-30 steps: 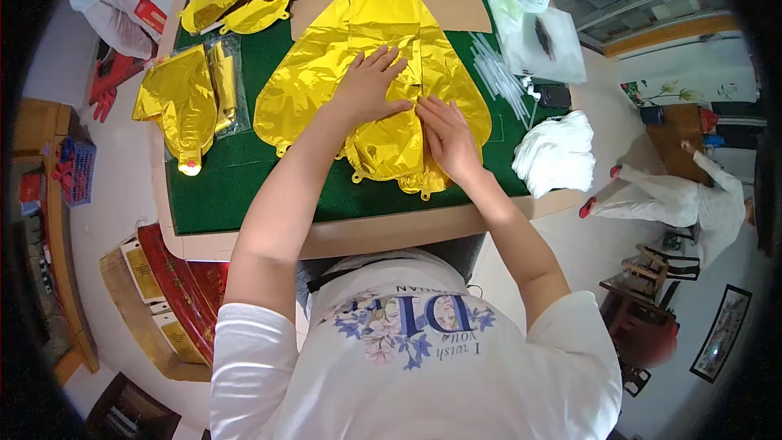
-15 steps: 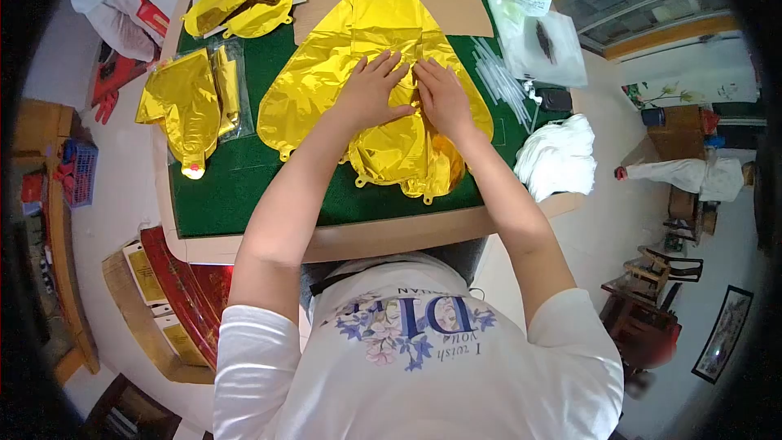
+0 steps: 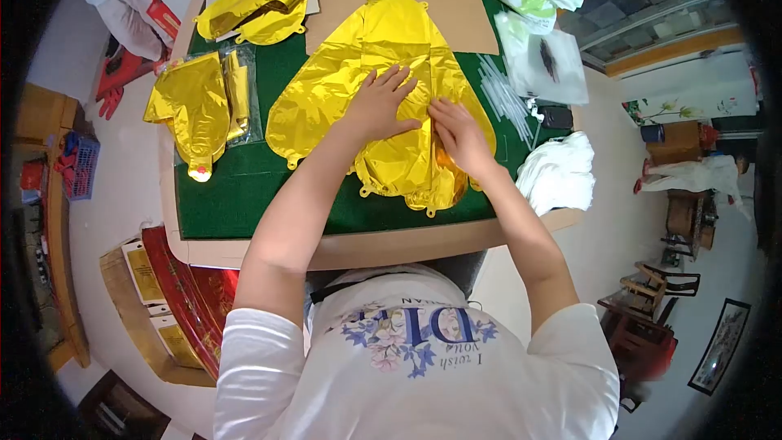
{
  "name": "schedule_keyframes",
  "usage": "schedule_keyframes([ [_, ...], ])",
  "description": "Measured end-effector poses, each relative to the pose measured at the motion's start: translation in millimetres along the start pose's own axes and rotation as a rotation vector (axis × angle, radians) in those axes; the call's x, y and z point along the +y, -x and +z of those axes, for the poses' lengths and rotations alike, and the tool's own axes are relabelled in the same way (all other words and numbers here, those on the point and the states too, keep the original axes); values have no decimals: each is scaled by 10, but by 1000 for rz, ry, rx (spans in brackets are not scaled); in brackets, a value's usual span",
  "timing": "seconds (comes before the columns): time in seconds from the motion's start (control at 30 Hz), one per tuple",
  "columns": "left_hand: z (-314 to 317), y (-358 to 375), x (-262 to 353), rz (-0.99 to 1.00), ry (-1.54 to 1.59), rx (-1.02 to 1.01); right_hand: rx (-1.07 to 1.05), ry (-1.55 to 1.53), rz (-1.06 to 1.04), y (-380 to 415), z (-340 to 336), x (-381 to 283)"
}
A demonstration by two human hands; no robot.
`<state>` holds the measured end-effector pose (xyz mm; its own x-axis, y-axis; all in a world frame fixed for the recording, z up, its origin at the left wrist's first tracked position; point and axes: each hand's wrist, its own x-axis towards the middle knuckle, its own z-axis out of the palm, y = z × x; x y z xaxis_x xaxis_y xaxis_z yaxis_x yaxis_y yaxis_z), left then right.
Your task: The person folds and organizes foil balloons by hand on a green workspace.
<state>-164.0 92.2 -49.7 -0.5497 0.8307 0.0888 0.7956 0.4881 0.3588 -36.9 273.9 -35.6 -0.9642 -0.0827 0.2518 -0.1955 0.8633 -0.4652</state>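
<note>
A large flat gold foil balloon (image 3: 326, 102) lies on the green table top, its narrow tabbed end pointing away from me. My left hand (image 3: 381, 106) rests flat on the middle of the foil with its fingers spread. Just right of it, my right hand (image 3: 458, 132) touches a fold in the foil, its fingers close together and bent; whether they pinch the foil is hidden. The near part of the foil is folded and crumpled, with several small tabs along its lower edge.
A folded gold balloon (image 3: 191, 110) and a clear packet (image 3: 238, 94) lie left. Further gold foil (image 3: 269, 0) and cardboard (image 3: 456, 12) are at the back. Right are white sticks (image 3: 507, 98), plastic bags (image 3: 542, 57), a black box (image 3: 557, 117) and white string (image 3: 562, 171). Two people stand beyond.
My right hand has moved a little toward me and right, its fingers now more bent. The view has shifted slightly. My left hand stays spread on the foil.
</note>
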Motion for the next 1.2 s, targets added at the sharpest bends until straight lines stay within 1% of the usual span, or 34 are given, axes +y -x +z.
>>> schedule_keyframes([
  [0.13,5,-10,-7,-3,-5,-10,-64,85,-20,151,-86,-194],
  [0.17,8,-16,-10,0,-2,-13,-115,90,-43,220,-80,-178],
  [0.33,8,-2,-11,10,-13,-2,-188,116,-104,565,-212,-433],
  [0.4,-3,-5,-10,8,-12,-17,-268,76,-119,721,-301,-551],
  [0.53,3,-7,-13,-1,-4,-29,-244,20,-134,860,-411,-563],
  [0.6,5,-14,-12,-7,-2,-34,-14,2,178,807,-424,-499],
  [0.63,-1,-13,-5,-8,-6,-36,101,54,192,716,-398,-500],
  [0.67,-11,-8,-1,-9,-10,-38,101,52,192,690,-386,-479],
  [0.73,-15,-6,-1,-6,-5,-37,51,92,347,680,-325,-415],
  [0.8,-16,-3,3,-3,6,-36,47,55,317,699,-269,-344],
  [0.87,-22,-13,2,-14,-18,-51,-35,-70,393,692,-264,-319],
  [0.9,-20,-14,3,-16,-16,-53,-38,-70,394,686,-267,-308],
  [0.97,-13,-8,0,-12,-2,-33,-43,-884,758,682,-266,-292],
  [1.0,-6,-10,-5,-13,2,-38,-46,-885,764,680,-256,-329],
  [1.07,13,-12,-11,-10,-8,-25,154,-968,730,681,-237,-434],
  [1.13,-14,-6,-3,1,18,-15,121,0,268,791,-211,-423],
  [1.2,-24,-10,4,-14,-2,-40,104,143,121,858,-172,-493],
])
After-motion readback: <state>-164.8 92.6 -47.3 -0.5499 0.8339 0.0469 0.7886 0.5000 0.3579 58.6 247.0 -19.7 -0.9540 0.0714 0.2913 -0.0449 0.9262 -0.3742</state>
